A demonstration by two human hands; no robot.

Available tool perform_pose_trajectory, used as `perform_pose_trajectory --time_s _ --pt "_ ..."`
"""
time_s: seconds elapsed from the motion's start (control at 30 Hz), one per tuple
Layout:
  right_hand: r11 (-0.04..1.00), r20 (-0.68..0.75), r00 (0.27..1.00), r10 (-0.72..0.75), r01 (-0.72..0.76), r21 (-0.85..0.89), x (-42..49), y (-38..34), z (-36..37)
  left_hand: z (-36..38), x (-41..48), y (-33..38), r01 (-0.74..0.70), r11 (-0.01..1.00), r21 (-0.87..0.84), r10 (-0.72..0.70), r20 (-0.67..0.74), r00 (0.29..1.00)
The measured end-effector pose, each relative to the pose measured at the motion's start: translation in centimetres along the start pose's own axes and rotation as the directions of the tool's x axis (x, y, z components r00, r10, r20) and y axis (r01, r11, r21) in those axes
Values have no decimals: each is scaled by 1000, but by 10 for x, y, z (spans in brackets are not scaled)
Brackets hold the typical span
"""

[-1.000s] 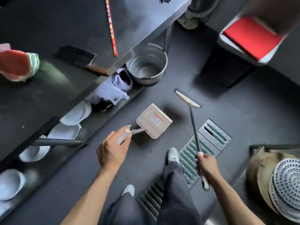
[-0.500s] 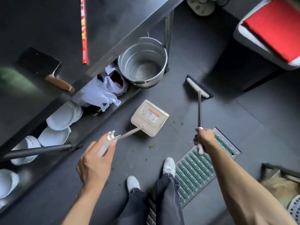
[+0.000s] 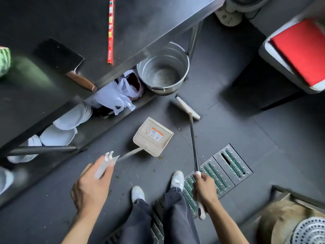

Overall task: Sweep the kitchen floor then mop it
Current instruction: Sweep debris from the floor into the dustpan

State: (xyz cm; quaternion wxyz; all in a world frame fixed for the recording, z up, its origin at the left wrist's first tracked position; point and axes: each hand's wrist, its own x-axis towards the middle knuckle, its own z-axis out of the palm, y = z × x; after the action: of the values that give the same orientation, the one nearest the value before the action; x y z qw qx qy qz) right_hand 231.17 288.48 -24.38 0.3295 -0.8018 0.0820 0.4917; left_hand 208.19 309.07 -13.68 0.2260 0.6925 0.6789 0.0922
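The broom [image 3: 194, 143] is held in the right hand [image 3: 204, 189], whose fingers are wrapped round the shaft where the dark rod meets the white grip. The fingertips are hidden on the far side. Beyond those fingers the shaft runs to the pale head [image 3: 187, 107], which is set low over the dark floor [image 3: 263, 138]. Its bristles are blurred and only seem to touch the floor.

The dustpan [image 3: 153, 136] is placed just left of the shaft. Its thin handle is gripped at the pale end by the curled fingers of the left hand [image 3: 91, 187]. Small greenish crumbs [image 3: 160, 157] are scattered between the two hands.

A slotted drain grate [image 3: 226, 166] is seen just right of the right fingers, partly covered by that hand and a trouser leg [image 3: 177, 217]. Farther beyond the broom head, a metal bucket [image 3: 163, 71] is half tucked under the steel table [image 3: 149, 23], with a white plastic bag [image 3: 114, 97] beside it. A perforated tray [image 3: 309, 233] is cut off by the lower right corner.
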Motion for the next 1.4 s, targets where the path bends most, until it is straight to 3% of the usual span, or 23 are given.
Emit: perform_pose_trajectory --time_s 0.17,0.27,0.4,0.47,0.63,0.83,0.93,1.07,1.13,1.27,1.4 --pt "1000 -31 999 8 -8 20 23 -50 4 -13 -12 -21 53 999 2 -53 -38 998" --pt "996 -13 1000 7 -9 -90 37 -60 18 -22 -23 -36 102 994 -28 -104 -70 992" --pt "932 105 994 21 18 -361 56 -17 53 -28 -41 -68 192 978 -78 -200 -112 973" --pt "913 140 990 34 26 -407 49 15 72 -31 -51 -83 233 966 -109 -244 -102 964" --pt "903 214 976 35 61 -425 0 59 100 -43 -70 -110 266 952 -150 -282 -93 955" --pt "912 202 977 -63 139 -386 -35 67 104 -64 -75 -143 263 947 -186 -288 -121 950" --pt "905 111 987 -120 155 -396 -45 25 111 -70 -77 -165 285 938 -199 -310 -109 944" --pt "960 -18 993 -119 110 -257 -18 -34 139 -71 -79 -193 277 920 -278 -317 -109 942" --pt "958 -22 992 -123 113 -264 5 -52 157 -70 -80 -201 275 909 -313 -326 -124 937" --pt "919 1 998 -68 63 -388 5 -69 189 -69 -86 -221 275 901 -336 -333 -128 934" --pt "794 182 983 21 94 -600 -33 -35 208 -73 -89 -235 343 876 -338 -395 -96 914"
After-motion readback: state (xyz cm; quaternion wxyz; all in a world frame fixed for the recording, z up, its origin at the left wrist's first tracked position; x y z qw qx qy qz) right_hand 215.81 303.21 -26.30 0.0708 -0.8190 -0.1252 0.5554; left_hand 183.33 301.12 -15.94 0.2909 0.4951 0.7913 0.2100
